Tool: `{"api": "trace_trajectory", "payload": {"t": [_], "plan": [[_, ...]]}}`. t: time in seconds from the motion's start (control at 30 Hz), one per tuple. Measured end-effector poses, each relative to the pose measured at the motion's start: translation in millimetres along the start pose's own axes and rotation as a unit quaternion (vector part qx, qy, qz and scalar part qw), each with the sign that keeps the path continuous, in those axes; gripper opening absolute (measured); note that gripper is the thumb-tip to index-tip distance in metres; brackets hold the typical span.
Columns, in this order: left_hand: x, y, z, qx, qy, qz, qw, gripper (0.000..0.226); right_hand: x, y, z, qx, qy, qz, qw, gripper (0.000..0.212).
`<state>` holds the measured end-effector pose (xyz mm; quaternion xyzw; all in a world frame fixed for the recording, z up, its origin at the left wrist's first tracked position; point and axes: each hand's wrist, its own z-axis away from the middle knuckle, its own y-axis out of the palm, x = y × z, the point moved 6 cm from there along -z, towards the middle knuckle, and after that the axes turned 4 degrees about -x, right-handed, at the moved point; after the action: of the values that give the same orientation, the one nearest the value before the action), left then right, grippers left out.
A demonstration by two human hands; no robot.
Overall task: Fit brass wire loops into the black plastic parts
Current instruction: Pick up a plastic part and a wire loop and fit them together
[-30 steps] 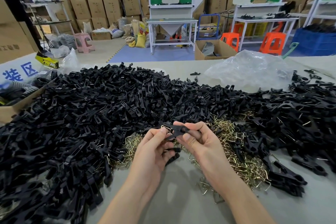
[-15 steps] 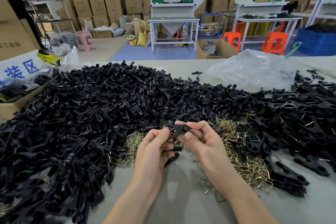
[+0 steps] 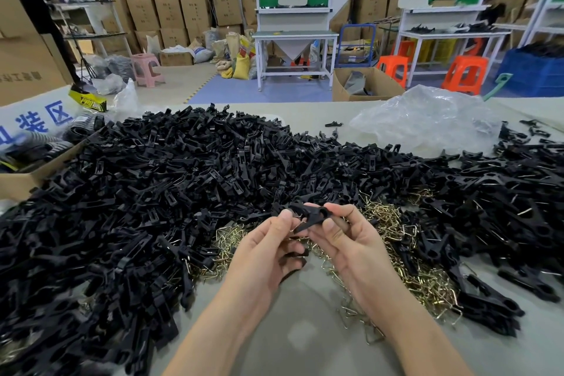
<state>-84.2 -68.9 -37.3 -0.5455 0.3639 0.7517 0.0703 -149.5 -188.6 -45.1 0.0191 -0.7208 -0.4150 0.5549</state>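
Observation:
Both hands meet over the table's middle, holding one black plastic part (image 3: 309, 214) between them. My right hand (image 3: 351, 241) pinches its right end with thumb and forefinger. My left hand (image 3: 271, 249) touches the part's left end with its thumb tip, and more black pieces (image 3: 294, 256) sit under its curled fingers. A brass wire loop was at the part's left end a second ago; I cannot make it out now. A heap of loose brass wire loops (image 3: 393, 241) lies just behind and right of my hands. A big pile of black plastic parts (image 3: 171, 186) covers the table's left and centre.
A second heap of black parts (image 3: 503, 217) fills the right side. A crumpled clear plastic bag (image 3: 427, 122) lies at the back right. An open cardboard box (image 3: 33, 162) stands at the left edge. Bare grey table (image 3: 293, 320) shows between my forearms.
My hands have stayed in place. The black part has turned a little between my fingers, and the brass loop seen at its left end earlier no longer shows.

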Motion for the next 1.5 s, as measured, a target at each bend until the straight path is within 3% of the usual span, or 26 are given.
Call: {"api": "trace_trajectory", "payload": {"t": [0.37,0.57,0.73,0.87,1.03,1.27,1.43,1.5], "plan": [[-3.1,-12.3,-0.1,-0.048,0.039,-0.093,0.994,0.030,-2.6,-1.8,-0.1,0.039,-0.009,0.067,0.997,0.024],[-3.1,-11.5,-1.1,-0.011,0.035,-0.125,0.991,0.026,-1.0,-4.9,-1.7,0.047,-0.014,0.083,0.995,0.021],[-0.4,-3.8,0.7,0.024,0.021,-0.068,0.997,0.024,-2.3,-5.2,-2.2,0.041,-0.010,0.087,0.995,0.019],[3.7,4.2,2.7,0.054,0.000,0.006,0.999,0.044,-2.9,-5.0,-0.9,0.043,0.002,0.058,0.997,0.021],[3.9,3.9,2.4,0.061,0.004,0.022,0.998,0.031,-5.3,-0.8,1.6,0.056,0.009,0.070,0.996,0.020],[7.2,5.8,0.9,0.104,-0.054,0.014,0.993,0.057,-4.7,2.9,5.5,0.090,0.024,0.100,0.991,0.015],[9.5,12.3,4.3,0.116,-0.039,-0.003,0.993,0.018,-11.1,13.8,12.9,0.155,0.067,0.104,0.980,0.029],[11.4,14.6,7.1,0.134,-0.043,-0.004,0.990,0.018,-12.4,12.2,14.4,0.161,0.078,0.131,0.975,0.031]]}}
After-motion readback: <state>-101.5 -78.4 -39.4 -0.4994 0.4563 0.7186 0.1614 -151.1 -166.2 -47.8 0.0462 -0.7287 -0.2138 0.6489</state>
